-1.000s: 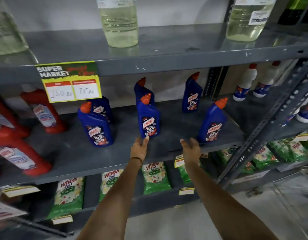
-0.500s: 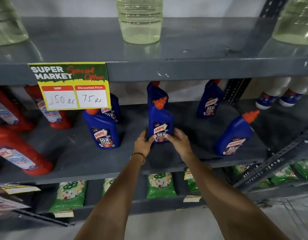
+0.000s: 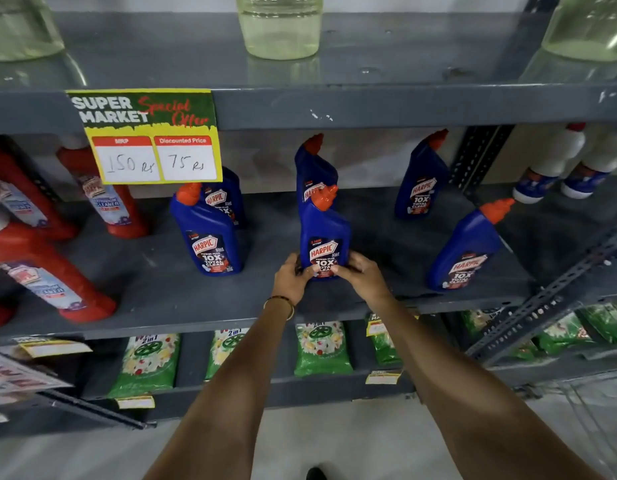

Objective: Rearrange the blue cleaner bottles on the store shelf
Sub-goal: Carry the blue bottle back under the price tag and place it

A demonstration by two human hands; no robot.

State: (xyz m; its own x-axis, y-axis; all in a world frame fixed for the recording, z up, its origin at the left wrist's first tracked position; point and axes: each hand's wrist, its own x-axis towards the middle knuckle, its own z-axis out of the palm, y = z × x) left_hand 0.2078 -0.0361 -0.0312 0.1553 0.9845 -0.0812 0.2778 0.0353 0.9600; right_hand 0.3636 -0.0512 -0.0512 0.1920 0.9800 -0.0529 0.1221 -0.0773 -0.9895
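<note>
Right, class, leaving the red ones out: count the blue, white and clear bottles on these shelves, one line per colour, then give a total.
Blue bottles: 6
White bottles: 2
Clear bottles: 3
Total: 11

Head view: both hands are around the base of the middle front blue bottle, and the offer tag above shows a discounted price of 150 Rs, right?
Not quite. The head view shows the offer tag with 150 Rs as MRP; the discounted price is 75 Rs. The left hand and right hand are indeed around the base of the middle front blue bottle.
</note>
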